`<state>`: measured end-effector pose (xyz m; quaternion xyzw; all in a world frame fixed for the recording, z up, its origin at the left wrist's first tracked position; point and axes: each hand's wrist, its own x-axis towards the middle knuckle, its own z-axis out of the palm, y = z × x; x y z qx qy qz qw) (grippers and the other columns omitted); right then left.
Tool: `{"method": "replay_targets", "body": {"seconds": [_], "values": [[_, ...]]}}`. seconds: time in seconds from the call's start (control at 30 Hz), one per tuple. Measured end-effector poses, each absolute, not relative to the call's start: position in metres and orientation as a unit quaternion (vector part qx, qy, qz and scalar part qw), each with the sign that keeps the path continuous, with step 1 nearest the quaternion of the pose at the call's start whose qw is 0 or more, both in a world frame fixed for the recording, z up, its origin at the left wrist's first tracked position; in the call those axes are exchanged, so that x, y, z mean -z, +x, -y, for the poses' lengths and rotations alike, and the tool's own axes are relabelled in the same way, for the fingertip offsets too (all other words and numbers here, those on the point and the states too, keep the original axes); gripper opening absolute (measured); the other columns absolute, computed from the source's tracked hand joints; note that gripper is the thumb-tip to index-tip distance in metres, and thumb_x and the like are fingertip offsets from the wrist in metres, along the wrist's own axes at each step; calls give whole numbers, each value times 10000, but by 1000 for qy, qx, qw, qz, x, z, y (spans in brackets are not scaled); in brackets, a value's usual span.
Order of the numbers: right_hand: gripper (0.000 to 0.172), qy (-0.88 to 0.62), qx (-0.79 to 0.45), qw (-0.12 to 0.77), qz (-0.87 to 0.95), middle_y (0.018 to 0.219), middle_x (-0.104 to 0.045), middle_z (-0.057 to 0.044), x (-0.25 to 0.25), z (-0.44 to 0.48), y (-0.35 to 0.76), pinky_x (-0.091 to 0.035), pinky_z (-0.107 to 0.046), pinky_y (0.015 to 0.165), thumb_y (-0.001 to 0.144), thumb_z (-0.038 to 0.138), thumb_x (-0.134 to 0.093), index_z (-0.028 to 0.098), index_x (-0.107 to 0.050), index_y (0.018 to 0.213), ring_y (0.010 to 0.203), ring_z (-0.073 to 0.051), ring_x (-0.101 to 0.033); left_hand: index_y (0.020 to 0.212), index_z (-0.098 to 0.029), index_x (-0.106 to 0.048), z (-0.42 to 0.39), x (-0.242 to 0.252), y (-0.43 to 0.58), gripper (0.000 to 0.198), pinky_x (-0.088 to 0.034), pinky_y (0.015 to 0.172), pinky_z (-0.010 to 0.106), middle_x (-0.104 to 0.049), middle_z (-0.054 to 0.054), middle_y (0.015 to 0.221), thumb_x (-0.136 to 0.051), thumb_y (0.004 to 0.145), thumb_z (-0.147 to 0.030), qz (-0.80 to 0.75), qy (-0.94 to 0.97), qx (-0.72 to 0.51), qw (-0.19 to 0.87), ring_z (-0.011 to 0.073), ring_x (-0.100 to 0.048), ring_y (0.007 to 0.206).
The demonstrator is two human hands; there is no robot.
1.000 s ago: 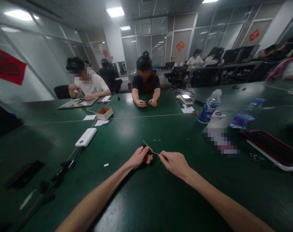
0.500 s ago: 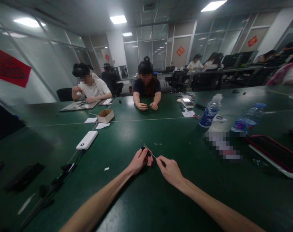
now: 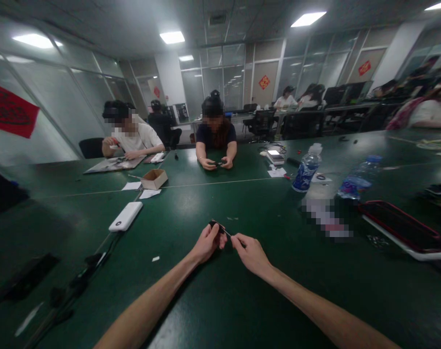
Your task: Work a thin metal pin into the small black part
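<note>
Low over the green table [image 3: 191, 295], my left hand [image 3: 206, 244] is closed around a small black object [image 3: 212, 224], mostly covered by the fingers. My right hand [image 3: 253, 254] pinches a thin tool with a slim metal shaft [image 3: 226, 233]; its handle is hidden in the fingers, so its exact kind cannot be made out. The shaft runs from the right fingertips to the black object. Whether its tip touches the object is too small to tell. The hands are close together, a short gap apart.
A white power bank [image 3: 126, 216] with dark cables lies left, behind it an open cardboard box [image 3: 155, 179]. Two plastic bottles, one blue-labelled [image 3: 306, 169], the other blue-capped [image 3: 360, 179], stand right, near a red-edged phone-like device [image 3: 402, 223]. Two people [image 3: 216, 131] sit across the table.
The whole view has shifted a little, so the scene sits further left. Both hands keep the same grip, the shaft still bridging them. The person opposite has moved their hands slightly.
</note>
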<state>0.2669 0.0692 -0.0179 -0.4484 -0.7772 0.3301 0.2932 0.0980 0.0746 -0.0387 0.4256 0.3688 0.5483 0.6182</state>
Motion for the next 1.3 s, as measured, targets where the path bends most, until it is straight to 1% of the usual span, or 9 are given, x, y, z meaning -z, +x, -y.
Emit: {"method": "replay_targets", "body": {"seconds": [0.1,0.27,0.47,0.53,0.77,0.93,1.03,1.17,1.3], "values": [[404,-408,-321,257,815,638,-555,21,11,-80,278,-328,-215,547,943,410,-343,184,-575,703,574,-112,-492,817,-142,-489,-75,40,96,464,-294,399,189,-564,-18,548,-611,748,-585,-371,430,-527,632,75,-453,396],[389,-391,-294,167,856,666,-604,8,-10,-88,295,-323,-218,523,943,411,-350,213,-650,794,551,-116,-506,793,-144,-492,-76,41,93,429,-233,384,180,-505,-42,509,-601,768,-558,-375,453,-483,649,54,-393,377],[351,-408,-255,128,867,690,-626,-7,-17,-86,297,-317,-223,512,939,380,-367,228,-665,832,547,-126,-524,816,-144,-498,-75,41,93,433,-239,401,185,-495,-43,523,-559,788,-572,-387,501,-453,627,62,-395,409],[372,-415,-269,143,857,668,-613,-5,-12,-84,293,-311,-219,504,946,388,-345,218,-644,806,530,-119,-511,829,-150,-489,-75,42,93,425,-247,404,187,-507,-42,530,-549,796,-570,-388,494,-465,623,65,-401,408],[392,-438,-329,246,800,620,-538,9,7,-73,270,-301,-213,507,936,382,-332,185,-555,683,542,-112,-472,862,-134,-498,-75,44,94,388,-286,414,184,-542,-25,556,-571,813,-512,-373,436,-533,622,70,-439,420],[393,-440,-364,287,769,592,-479,23,15,-68,261,-289,-213,505,926,407,-316,184,-515,671,535,-109,-441,877,-128,-508,-73,43,96,401,-285,415,185,-538,-26,544,-576,809,-518,-363,421,-550,624,71,-433,420],[394,-447,-361,302,761,582,-459,28,19,-67,258,-286,-215,516,925,416,-315,184,-492,660,541,-108,-439,881,-133,-504,-73,41,97,410,-280,425,186,-527,-38,531,-583,801,-527,-360,418,-565,614,66,-415,416],[403,-460,-359,291,758,588,-480,22,18,-64,256,-285,-220,509,936,420,-283,190,-495,682,533,-113,-442,897,-139,-500,-72,40,99,408,-288,445,193,-514,-49,515,-574,806,-530,-359,422,-575,602,67,-410,418],[454,-469,-384,305,735,592,-505,-1,17,-65,254,-324,-225,516,952,435,-221,189,-499,690,540,-126,-470,864,-144,-492,-67,41,108,413,-281,448,198,-525,-43,519,-585,793,-540,-363,438,-555,607,72,-427,418]]}}
